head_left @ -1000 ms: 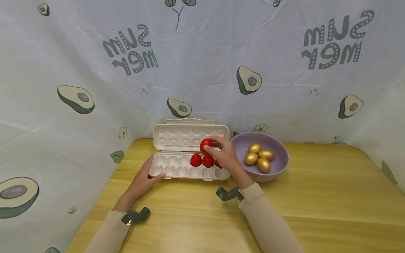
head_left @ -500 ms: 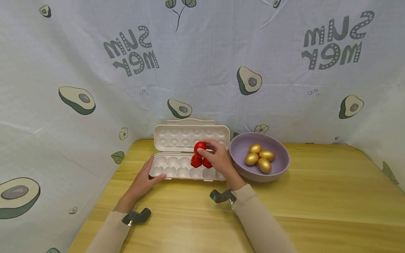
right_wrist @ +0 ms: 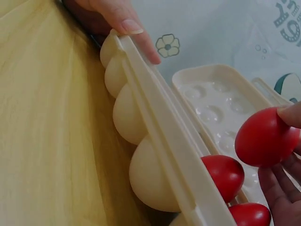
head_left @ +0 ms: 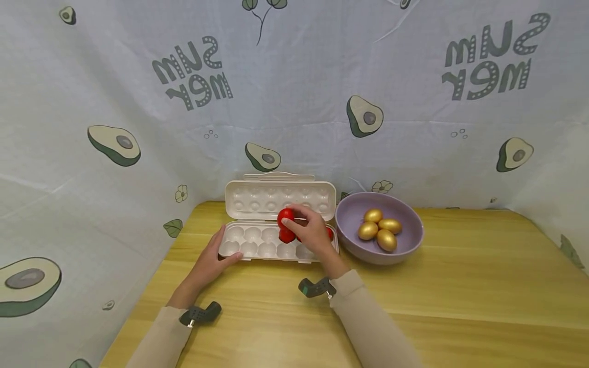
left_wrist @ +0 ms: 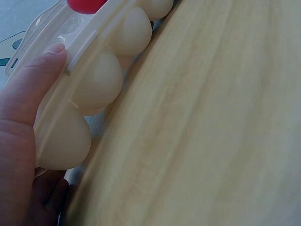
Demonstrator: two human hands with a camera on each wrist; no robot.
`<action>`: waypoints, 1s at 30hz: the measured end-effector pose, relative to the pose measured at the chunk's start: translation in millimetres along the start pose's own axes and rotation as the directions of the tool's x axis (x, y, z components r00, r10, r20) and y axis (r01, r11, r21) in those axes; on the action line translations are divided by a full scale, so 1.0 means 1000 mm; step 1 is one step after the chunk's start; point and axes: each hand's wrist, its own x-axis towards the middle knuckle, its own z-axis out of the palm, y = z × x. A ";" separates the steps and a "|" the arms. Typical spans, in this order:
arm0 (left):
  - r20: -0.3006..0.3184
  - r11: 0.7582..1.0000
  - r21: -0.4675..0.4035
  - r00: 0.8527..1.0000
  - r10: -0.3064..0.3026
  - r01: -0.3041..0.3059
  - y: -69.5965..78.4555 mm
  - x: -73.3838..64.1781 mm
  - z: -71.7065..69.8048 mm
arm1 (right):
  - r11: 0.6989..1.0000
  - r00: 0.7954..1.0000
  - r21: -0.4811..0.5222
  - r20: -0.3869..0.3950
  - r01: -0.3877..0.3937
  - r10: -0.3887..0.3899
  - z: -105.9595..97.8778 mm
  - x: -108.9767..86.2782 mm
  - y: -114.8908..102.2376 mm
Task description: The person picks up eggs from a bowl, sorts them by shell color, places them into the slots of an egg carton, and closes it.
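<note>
My right hand point(head_left: 316, 232) pinches a shiny red egg point(head_left: 284, 216) between thumb and fingers, over the back row of an open cream plastic egg carton point(head_left: 249, 249). Just below it, another red egg point(head_left: 287, 236) sits in a cup. A further red egg point(head_left: 330, 233) shows past my hand at the carton's right end; the hand hides part of the row between. At the carton's left end, my left hand point(head_left: 208, 263) grips the tray, its thumb point(left_wrist: 35, 77) over the front rim and its fingers around the end.
Close against the carton's right end stands a purple bowl point(head_left: 379, 258) with several golden eggs point(head_left: 386, 240) in it. The raised carton lid point(head_left: 280, 199) leans at the back, by the avocado-print cloth point(head_left: 303, 102). All stand on a wooden table point(head_left: 460, 286).
My right hand has carried the red egg leftward along the back row and slightly lower. The red egg at the right end has come back into sight. My left hand keeps its place.
</note>
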 end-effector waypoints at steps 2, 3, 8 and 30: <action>0.000 1.000 0.002 1.000 -0.001 0.001 0.000 0.000 0.000 | 1.000 1.000 -0.015 -0.011 0.001 -0.001 0.002 0.000 0.002; 0.002 1.000 0.004 1.000 -0.003 0.003 0.000 0.000 0.000 | 1.000 1.000 -0.024 -0.015 0.003 -0.004 0.003 0.000 0.002; 0.002 1.000 0.004 1.000 -0.002 0.002 -0.001 0.000 0.000 | 0.999 0.999 -0.034 -0.024 0.028 -0.029 0.009 0.001 0.005; 0.000 0.999 0.027 1.000 -0.021 0.021 0.001 0.001 0.000 | 0.947 0.985 -0.272 0.017 0.171 -0.173 0.029 0.000 0.007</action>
